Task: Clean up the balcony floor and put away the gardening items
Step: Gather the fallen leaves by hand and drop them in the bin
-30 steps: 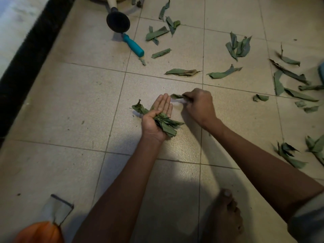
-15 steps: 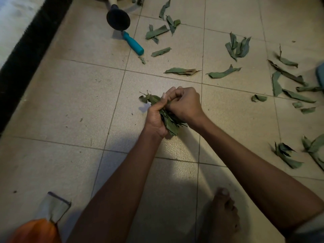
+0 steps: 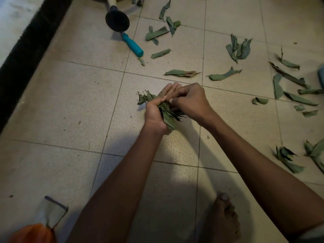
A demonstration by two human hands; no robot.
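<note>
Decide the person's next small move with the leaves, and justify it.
Probably reach the right hand for the nearest leaf just ahead: the left hand already holds a bundle, the right is tucking a piece in, and many leaves remain scattered.

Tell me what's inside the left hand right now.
The left hand grips a bunch of leaves, ends sticking out both sides. The right hand covers the middle, so the count is hidden.

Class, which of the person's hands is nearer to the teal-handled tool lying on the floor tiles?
Left. The left hand, gripping the leaf bundle, lies below and slightly right of the teal-handled tool; the right hand is further right.
</note>
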